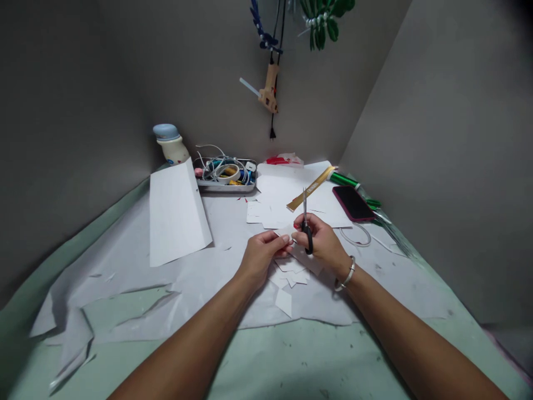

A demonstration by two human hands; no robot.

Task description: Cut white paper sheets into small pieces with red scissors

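Observation:
My left hand (264, 251) pinches a small piece of white paper (285, 231) between thumb and fingers. Close beside it, my right hand (322, 241) is closed round a pair of scissors (308, 236) with black handles, their blades pointing up and away from me. The right fingertips also touch the paper's edge. Below both hands lie several white paper scraps (284, 301), some overlapping. The far side of the held piece is partly hidden by my fingers.
Behind my hands are white sheets (275, 186) under a gold ribbon (311, 189). A phone (353, 203) lies right. A metal tray (227, 188) of supplies, a folded white card (177, 216) and a lidded jar (172, 147) stand left. A glue gun (270, 89) hangs on the wall.

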